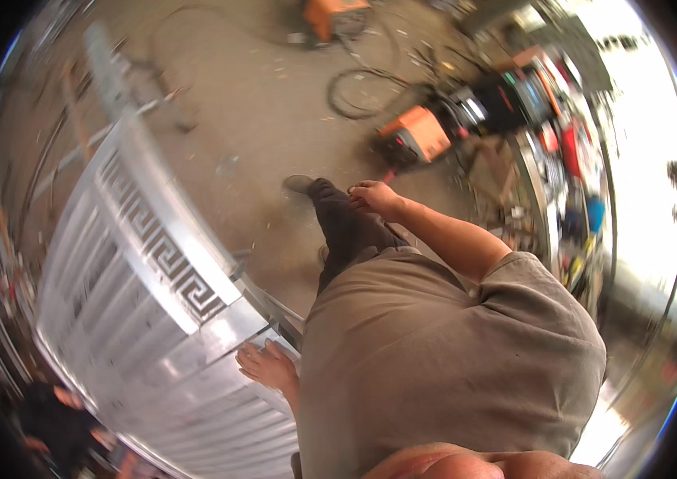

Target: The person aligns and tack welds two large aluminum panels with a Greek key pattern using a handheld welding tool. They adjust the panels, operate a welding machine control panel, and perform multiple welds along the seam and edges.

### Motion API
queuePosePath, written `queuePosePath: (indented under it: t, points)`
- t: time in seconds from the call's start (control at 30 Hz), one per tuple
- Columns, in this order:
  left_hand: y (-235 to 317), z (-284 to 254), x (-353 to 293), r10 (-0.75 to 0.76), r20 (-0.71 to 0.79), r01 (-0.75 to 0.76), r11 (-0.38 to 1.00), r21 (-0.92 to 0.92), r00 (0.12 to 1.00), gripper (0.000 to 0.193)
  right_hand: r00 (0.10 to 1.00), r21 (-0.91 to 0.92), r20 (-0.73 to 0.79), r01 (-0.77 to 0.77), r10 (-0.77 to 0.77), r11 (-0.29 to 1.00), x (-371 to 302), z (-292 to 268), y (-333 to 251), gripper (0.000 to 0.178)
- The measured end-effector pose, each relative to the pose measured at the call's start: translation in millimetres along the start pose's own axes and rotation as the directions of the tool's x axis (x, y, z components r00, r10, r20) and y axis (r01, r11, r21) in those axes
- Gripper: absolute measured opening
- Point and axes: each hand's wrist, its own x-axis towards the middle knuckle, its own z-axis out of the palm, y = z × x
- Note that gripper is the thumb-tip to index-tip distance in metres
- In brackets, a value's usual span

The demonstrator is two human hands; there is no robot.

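Floor: brown-grey concrete [250, 112], littered with small scraps.
Metal panel: a large silver sheet [143, 319] with long parallel ribs, spreading across the left side of the view, its near edge beside the wearer; a Greek-key band [155, 239] runs along its upper right border.
Shirt: grey-brown [442, 351], worn above dark trousers [354, 231].
Tabletop: at right, its edge [547, 207] bordering blurred clutter, with a red item [574, 152] and a smaller blue one [595, 214].
Co-worker: a person in dark clothing [59, 423], blurred, beyond the panel at lower left.
Orange machines: one case [418, 136] stands ahead of the right hand, another [337, 17] at the top edge.
Cable: dark, looped [330, 94] on the floor between them.
Left hand: palm down [269, 365] on the panel's near margin, fingers spread, grip open.
Right hand: before the thigh [378, 199], fingers curled; whether the grip holds anything cannot be told.
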Motion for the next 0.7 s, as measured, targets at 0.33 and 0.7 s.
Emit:
queuePosePath:
  t: [0.33,0.7]
  points:
    - [-25,-10,13,0.198,0.014,-0.197,0.98,-0.01,0.98,0.066,0.966,0.672,-0.191,0.258,-0.175,0.694,-165,-192,196,0.006]
    - [-13,8,5,0.111,-0.019,-0.113,0.982,-0.15,0.994,0.08,0.791,0.696,-0.601,0.448,0.113,0.561,-276,-401,353,0.014]
